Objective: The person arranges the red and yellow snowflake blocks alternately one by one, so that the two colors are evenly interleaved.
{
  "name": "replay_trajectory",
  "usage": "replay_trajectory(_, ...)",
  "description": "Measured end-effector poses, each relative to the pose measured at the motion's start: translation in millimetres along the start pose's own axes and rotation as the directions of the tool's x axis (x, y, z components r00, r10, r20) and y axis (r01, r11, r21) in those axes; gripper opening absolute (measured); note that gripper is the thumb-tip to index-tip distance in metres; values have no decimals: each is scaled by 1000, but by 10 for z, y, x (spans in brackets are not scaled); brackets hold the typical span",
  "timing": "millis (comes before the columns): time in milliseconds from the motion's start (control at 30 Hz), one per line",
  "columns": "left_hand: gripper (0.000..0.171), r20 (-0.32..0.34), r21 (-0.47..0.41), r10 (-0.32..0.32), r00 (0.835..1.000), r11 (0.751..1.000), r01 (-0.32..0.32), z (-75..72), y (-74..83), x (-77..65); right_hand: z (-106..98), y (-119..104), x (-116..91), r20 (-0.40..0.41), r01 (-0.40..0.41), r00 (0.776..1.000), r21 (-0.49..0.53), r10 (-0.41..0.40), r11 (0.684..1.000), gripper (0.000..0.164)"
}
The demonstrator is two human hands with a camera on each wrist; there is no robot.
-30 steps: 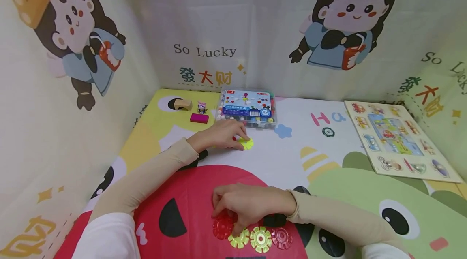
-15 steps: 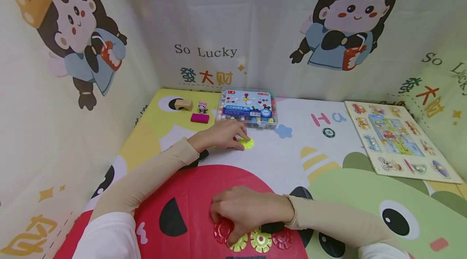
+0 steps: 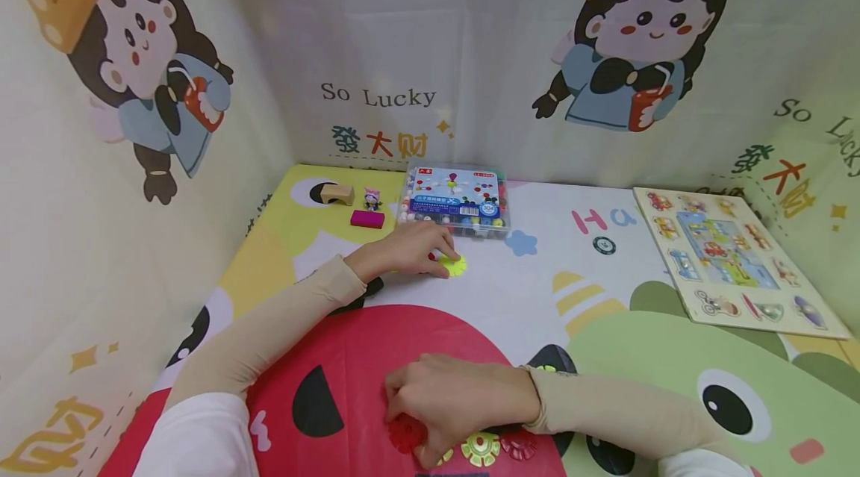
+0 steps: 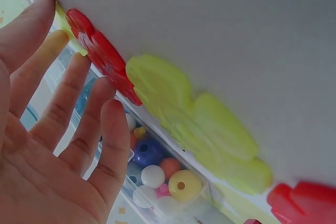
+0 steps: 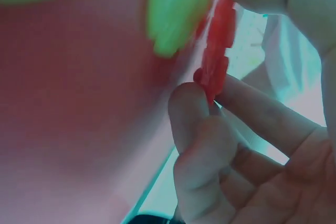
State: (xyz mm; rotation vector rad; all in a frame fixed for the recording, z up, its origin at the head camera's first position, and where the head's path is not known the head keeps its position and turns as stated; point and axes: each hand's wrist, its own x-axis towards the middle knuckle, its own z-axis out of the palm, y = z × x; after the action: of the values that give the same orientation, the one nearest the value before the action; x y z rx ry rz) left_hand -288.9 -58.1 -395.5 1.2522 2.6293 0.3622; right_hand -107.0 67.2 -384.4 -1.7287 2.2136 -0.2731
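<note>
My left hand pinches a yellow flower-shaped building disc by its rim, in front of the bead case. In the left wrist view, a red disc, another yellow disc and a second red one continue the row, mostly under the palm in the head view. Close to the front, my right hand grips a red flower-shaped building disc between thumb and fingers. Beside it lie a yellow disc and a dark red disc; the thumb mostly covers another yellow one.
Behind the left hand stands a clear case of coloured beads. Left of it are a wooden block, a small figurine and a magenta block. A round chip and a puzzle board lie to the right.
My right hand has shifted slightly down towards the front, and its thumb now covers more of the yellow disc beside the red one. The left hand stays still.
</note>
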Motion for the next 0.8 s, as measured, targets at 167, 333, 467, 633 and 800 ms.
replay_trajectory(167, 41, -4, 2, -8, 1000, 1000, 8, 0, 1, 6, -91, 255, -111, -113, -94, 989, -13, 92, 995, 39)
replay_trajectory(333, 40, -5, 29, 9, 1000, 1000, -9, 8, 2, 20, -267, 888, -445, -276, -314, 907, 63, 319, 947, 36)
replay_trajectory(467, 40, -2, 28, 9, 1000, 1000, -9, 10, 5, 22, -373, 1364, -718, -344, -524, 770, 138, 537, 840, 39)
replay_trajectory(633, 41, 5, 10, -4, 1000, 1000, 4, 2, 3, 13, -397, 1628, -820, -331, -559, 745, 163, 579, 813, 42)
replay_trajectory(800, 41, 22, 14, -4, 1000, 1000, 4, -14, 3, 23, -378, 1660, -809, -341, -508, 775, 164, 532, 845, 43)
